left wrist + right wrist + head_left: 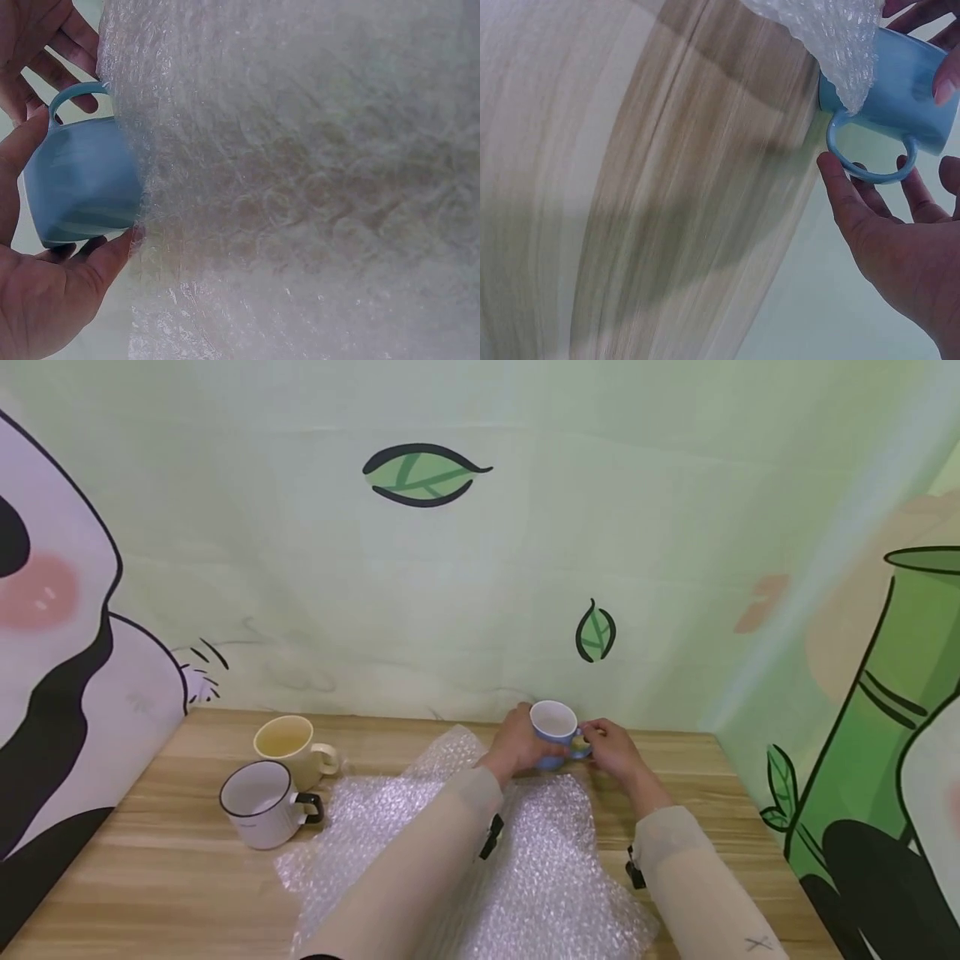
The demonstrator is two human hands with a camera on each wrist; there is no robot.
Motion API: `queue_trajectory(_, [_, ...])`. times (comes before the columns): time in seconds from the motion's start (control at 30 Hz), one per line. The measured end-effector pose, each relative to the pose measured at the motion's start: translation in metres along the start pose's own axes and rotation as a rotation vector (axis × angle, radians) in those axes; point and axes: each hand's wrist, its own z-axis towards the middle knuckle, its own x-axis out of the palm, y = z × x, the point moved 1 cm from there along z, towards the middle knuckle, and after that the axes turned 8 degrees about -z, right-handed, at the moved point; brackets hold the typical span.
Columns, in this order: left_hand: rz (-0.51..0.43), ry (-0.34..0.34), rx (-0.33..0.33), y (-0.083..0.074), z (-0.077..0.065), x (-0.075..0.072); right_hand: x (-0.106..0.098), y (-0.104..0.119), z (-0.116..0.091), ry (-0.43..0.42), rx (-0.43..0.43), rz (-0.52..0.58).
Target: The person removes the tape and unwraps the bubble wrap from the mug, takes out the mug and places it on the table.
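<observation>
A light blue mug (551, 762) with a white inside stands upright near the back of the table. My left hand (516, 745) grips its body from the left, fingers and thumb round the side. At the mug's handle (874, 178), my right hand (617, 750) has its fingers spread and slightly bent, fingertips touching the loop. A sheet of bubble wrap (536, 860) lies spread in front of the mug, under my left forearm. In the left wrist view the bubble wrap (300, 187) hides part of the mug (86, 180).
On the left, a yellow mug (300, 768) stands behind a white mug (262, 822) with a dark rim and handle. The wooden table (135, 868) meets a green printed cloth backdrop (495, 577) along its back edge.
</observation>
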Motion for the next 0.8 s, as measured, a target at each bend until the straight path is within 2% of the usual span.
queue_trajectory(0.2, [-0.014,0.019,0.005,-0.001,0.0,0.001,-0.003,-0.003,0.002,0.004,-0.001,-0.004])
queue_trajectory(0.5, [-0.055,0.031,-0.027,0.002,0.0,0.0,-0.004,0.001,0.0,0.014,-0.014,-0.015])
queue_trajectory(0.6, [-0.079,0.027,-0.043,0.002,0.001,-0.004,-0.007,0.004,0.002,0.011,-0.03,-0.031])
queue_trajectory(0.8, [-0.041,0.014,-0.047,0.001,0.003,-0.017,-0.013,0.011,0.005,-0.012,-0.061,-0.079])
